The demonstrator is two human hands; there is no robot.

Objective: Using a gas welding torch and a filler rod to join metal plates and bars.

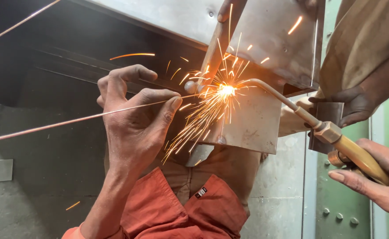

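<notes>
Pinching a thin coppery filler rod [83,117] between thumb and fingers, the grimy left hand [134,119] is feeding its tip into the white-hot joint [226,90] on dull sheet-metal panels [252,121]. The right hand [380,179] is closed around a brass-bodied torch [336,137] with a curved steel neck, orange sparks spraying. A co-worker's hand [356,104] is steadying the panel.

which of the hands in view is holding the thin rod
The left hand, pinching the thin rod toward the sparks. The right hand holds the torch; a co-worker's hand steadies a metal piece.
</notes>
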